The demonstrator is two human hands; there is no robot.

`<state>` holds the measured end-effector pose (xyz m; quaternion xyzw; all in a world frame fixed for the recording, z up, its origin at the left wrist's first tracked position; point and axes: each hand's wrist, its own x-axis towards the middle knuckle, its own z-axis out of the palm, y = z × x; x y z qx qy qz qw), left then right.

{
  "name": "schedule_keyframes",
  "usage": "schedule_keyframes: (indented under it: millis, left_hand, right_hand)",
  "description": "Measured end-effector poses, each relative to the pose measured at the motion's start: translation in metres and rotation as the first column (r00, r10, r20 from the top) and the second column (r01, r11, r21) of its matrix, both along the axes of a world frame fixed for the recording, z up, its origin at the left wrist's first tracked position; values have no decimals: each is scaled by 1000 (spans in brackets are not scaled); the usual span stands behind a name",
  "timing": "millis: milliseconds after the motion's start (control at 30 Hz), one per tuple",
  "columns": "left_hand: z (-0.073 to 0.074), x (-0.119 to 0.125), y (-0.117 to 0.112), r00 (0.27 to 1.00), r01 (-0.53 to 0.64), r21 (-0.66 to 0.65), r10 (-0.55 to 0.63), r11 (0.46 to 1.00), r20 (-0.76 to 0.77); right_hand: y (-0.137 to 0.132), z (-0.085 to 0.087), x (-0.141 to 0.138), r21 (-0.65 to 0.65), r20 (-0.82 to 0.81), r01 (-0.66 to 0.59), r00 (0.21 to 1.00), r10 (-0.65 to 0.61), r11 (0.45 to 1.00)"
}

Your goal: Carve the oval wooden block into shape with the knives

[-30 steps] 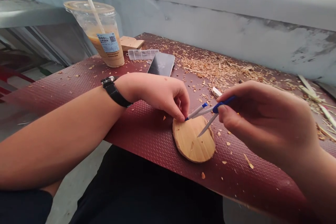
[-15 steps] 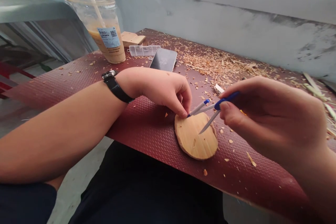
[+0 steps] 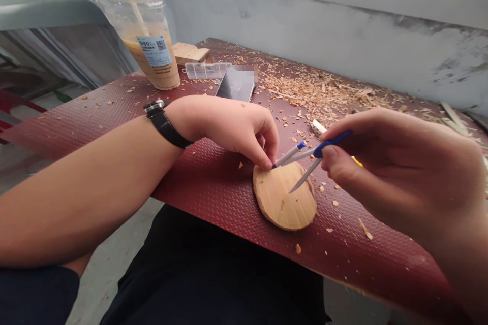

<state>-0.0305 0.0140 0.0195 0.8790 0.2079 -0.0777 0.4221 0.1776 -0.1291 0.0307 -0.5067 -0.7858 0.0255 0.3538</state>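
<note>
A round, light wooden disc with a rough cut edge lies flat near the table's front edge. Over it stands a white and blue drawing compass, its pointed leg reaching the middle of the disc. My right hand pinches the compass at its blue top between thumb and fingers. At the disc's far left rim, my left hand, with a black watch on the wrist, pinches the lower end of the other leg, which carries a white, blue-ended pen or pencil. Its tip is hidden by my fingertips.
Wood shavings cover the back of the dark red table along the wall. Farther back stand a plastic cup of iced drink, a phone, a clear plastic case and small wooden blocks.
Both hands keep their grip, and the compass stays almost in place on the disc. The view has shifted very slightly.
</note>
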Motion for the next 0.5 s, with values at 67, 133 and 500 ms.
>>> schedule_keyframes:
  millis: [67,133,500]
  left_hand:
    - [-1,0,1,1000,27,19,-28,999,12]
    - [-1,0,1,1000,30,13,-30,999,5]
    - [2,0,2,997,71,29,-69,997,-46]
  right_hand:
    - [0,0,0,5,3,-9,1000,9,1000]
    - [1,-1,1,7,2,-19,1000,19,1000]
    - [1,2,-1,60,21,-95,995,93,994]
